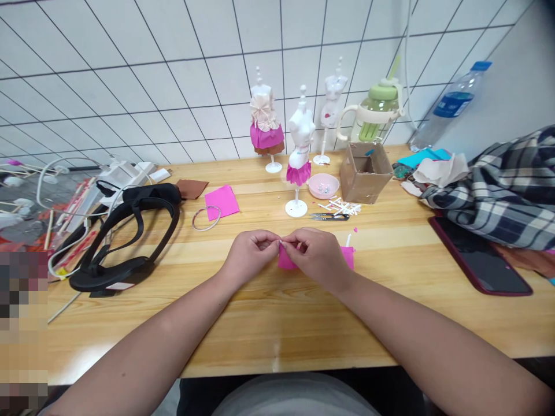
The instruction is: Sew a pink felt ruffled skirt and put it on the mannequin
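My left hand [255,254] and my right hand [318,257] meet fingertip to fingertip above the wooden table. Both pinch the left end of a strip of pink cloth [286,261]. Something small and whitish shows between the fingertips, too small to name. My right hand covers the middle of the cloth, whose right end comes out beyond the wrist. A short white strip [348,239] sticks up at that end. Just beyond my hands stands a white mini dress form [301,130] with a ruffled pink skirt [299,173].
Behind are a dressed form [263,110], a bare form [333,95], a pink dish [324,194], black thread snips [332,216], paper strips [347,208] and a cardboard box [365,176]. Left lie a pink square [225,201], a ring [200,227] and a black headset [117,280]; right, a phone [481,257].
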A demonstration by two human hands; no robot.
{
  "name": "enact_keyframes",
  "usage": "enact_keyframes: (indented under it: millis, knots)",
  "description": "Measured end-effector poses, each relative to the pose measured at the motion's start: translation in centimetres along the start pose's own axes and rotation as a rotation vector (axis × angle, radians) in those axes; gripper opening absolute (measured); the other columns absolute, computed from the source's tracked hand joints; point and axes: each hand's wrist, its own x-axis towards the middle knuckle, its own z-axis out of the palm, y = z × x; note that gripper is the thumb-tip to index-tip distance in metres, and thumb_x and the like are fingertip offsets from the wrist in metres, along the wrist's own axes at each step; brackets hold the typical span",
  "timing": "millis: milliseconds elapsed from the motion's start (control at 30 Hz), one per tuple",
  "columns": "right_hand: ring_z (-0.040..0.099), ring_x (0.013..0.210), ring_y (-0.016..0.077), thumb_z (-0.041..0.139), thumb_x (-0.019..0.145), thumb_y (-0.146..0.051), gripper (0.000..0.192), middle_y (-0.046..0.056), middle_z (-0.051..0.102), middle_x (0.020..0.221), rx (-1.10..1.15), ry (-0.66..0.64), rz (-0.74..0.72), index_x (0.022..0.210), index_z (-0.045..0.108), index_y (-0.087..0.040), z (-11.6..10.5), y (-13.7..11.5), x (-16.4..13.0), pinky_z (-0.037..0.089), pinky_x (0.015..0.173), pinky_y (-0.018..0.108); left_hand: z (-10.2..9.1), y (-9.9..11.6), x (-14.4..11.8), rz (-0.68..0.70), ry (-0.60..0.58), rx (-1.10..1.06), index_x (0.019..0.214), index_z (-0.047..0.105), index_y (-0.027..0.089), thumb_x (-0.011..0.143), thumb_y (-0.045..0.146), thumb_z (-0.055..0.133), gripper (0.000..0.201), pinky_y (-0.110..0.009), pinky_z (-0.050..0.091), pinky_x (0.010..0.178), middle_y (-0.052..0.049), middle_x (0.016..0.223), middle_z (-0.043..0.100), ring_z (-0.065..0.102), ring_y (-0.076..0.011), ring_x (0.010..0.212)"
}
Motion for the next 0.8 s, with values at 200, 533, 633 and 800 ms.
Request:
enact_keyframes:
  millis: [200,533,633,800]
  knots:
    - [0.062,0.069,0.0125,0.064,0.086,-0.024,0.010,-0.001,0.073,0.077,-0.016,-0.017,-0.036,0.086,0.073,-0.021,-0.16,0.28,0.00,0.041,0.064,0.024,-0.06,-0.15,0.08,-0.008,-0.015,-0.002,0.076,0.076,0.016,0.076,0.026,0.059,0.020,-0.019,0.051,0.061,-0.002,0.076,0.077,0.070,-0.0157,0.070]
    - [0.061,0.071,0.0131,0.064,0.086,-0.023,0.012,0.001,0.070,0.082,-0.050,0.012,-0.044,0.096,0.069,-0.020,-0.38,0.17,0.06,0.043,0.065,0.025,-0.08,-0.13,0.04,0.005,0.009,0.114,0.073,0.076,0.017,0.077,0.028,0.059,0.021,-0.018,0.044,0.053,-0.001,0.066,0.074,0.064,-0.0125,0.058]
    - [0.060,0.069,0.0125,0.064,0.085,-0.022,0.008,0.000,0.067,0.079,-0.036,0.014,-0.054,0.091,0.068,-0.020,-0.27,0.12,0.01,0.042,0.062,0.024,-0.16,0.11,-0.09,0.016,0.022,0.168,0.069,0.075,0.016,0.076,0.027,0.059,0.020,-0.018,0.040,0.050,0.000,0.061,0.072,0.060,-0.0112,0.054]
    - [0.059,0.066,0.0115,0.065,0.081,-0.016,0.005,-0.001,0.068,0.073,0.010,-0.002,-0.042,0.082,0.068,-0.019,0.06,0.09,0.05,0.043,0.062,0.023,-0.12,0.31,-0.37,0.047,0.033,0.210,0.068,0.074,0.016,0.075,0.025,0.059,0.019,-0.018,0.039,0.051,0.000,0.060,0.071,0.060,-0.0109,0.054]
